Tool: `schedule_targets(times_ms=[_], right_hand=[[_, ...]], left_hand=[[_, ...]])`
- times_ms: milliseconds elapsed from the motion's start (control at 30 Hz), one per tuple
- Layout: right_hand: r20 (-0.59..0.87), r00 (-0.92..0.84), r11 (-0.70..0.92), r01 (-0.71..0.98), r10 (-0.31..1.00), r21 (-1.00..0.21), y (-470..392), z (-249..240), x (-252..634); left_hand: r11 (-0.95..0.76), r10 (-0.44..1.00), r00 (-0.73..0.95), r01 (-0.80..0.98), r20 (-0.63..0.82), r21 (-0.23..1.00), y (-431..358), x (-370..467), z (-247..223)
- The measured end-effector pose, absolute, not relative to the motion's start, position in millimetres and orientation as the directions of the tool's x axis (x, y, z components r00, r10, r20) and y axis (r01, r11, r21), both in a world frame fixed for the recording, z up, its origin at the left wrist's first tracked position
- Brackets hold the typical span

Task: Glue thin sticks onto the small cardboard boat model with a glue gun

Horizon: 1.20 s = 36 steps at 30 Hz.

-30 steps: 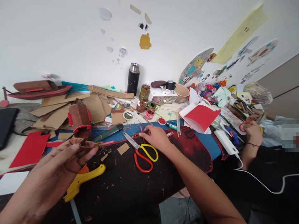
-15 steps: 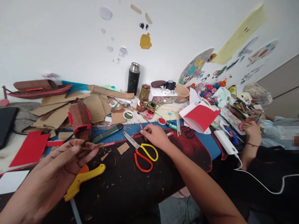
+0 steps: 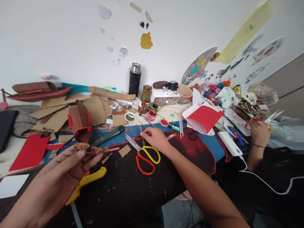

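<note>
My left hand (image 3: 68, 164) pinches a small brown piece (image 3: 91, 150) at its fingertips, just in front of a brown roofed model (image 3: 80, 118) with red trim. My right hand (image 3: 155, 139) is closed at the fingertips near the scissors' blades, on a tiny dark piece too small to make out. Scissors (image 3: 144, 160) with one red and one yellow handle lie part open on the dark mat, below my right hand. A yellow-handled tool (image 3: 91, 179) lies beside my left hand. Between the hands is a small cardboard piece (image 3: 124, 151).
Paint pots (image 3: 152, 115), a black thermos (image 3: 135, 79) and cardboard scraps (image 3: 57, 118) stand or lie behind. A model boat (image 3: 39, 91) is at the far left, red paper (image 3: 206, 115) to the right. At the right edge another person's hand (image 3: 260, 134) holds scissors (image 3: 273, 118).
My right hand has shifted slightly left, with its fingers still pinched. A pink stick shows more beside my left fingertips. The other person's scissors have been raised and opened.
</note>
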State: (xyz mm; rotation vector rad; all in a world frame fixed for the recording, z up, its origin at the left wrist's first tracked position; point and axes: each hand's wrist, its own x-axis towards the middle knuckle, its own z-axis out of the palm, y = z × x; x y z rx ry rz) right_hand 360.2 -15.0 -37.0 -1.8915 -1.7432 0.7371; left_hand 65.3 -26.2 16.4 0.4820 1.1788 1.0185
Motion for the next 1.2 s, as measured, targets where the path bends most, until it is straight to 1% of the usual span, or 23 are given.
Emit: schedule_targets(times_ms=[167, 267, 333, 400, 467, 567, 667, 800, 900, 1067, 1200], right_hand=[[-0.072, 0.054, -0.084, 0.843, 0.996, -0.532, -16, -33, 360], [-0.066, 0.058, -0.083, 0.865, 0.996, -0.495, -16, -34, 361], [-0.054, 0.062, -0.081, 0.866, 0.997, -0.494, -16, -35, 362], [-0.024, 0.086, -0.085, 0.843, 0.996, -0.531, -17, -36, 363], [0.01, 0.133, -0.098, 0.776, 0.991, -0.624, -19, -37, 364], [-0.001, 0.172, -0.101, 0.573, 0.985, -0.813, -25, -38, 363], [-0.065, 0.108, -0.099, 0.351, 0.992, -0.931, -34, -36, 354], [-0.075, -0.003, -0.073, 0.167, 0.997, -0.983, -47, -29, 333], [-0.073, -0.065, -0.065, 0.115, 0.995, -0.991, -53, -23, 317], [-0.047, -0.083, -0.044, 0.038, 0.995, -0.998, -49, -22, 298], [-0.04, -0.061, -0.04, -0.009, 0.997, -0.999, -45, -24, 292]], left_hand=[[0.495, 0.853, 0.05, -0.394, -0.52, 0.774, -27, 70, 16], [0.508, 0.847, 0.069, -0.395, -0.526, 0.766, -28, 71, 15], [0.517, 0.845, 0.096, -0.395, -0.526, 0.759, -29, 71, 13], [0.523, 0.843, 0.111, -0.399, -0.526, 0.754, -29, 70, 11], [0.522, 0.842, 0.112, -0.411, -0.527, 0.747, -28, 70, 8], [0.513, 0.848, 0.123, -0.431, -0.515, 0.742, -26, 71, 6], [0.501, 0.853, 0.119, -0.463, -0.508, 0.732, -23, 75, 6], [0.499, 0.85, 0.111, -0.485, -0.515, 0.718, -21, 82, 8], [0.495, 0.858, 0.152, -0.501, -0.491, 0.71, -21, 86, 8], [0.477, 0.872, 0.185, -0.525, -0.453, 0.705, -24, 89, 3], [0.492, 0.863, 0.191, -0.528, -0.468, 0.693, -25, 90, 1]])
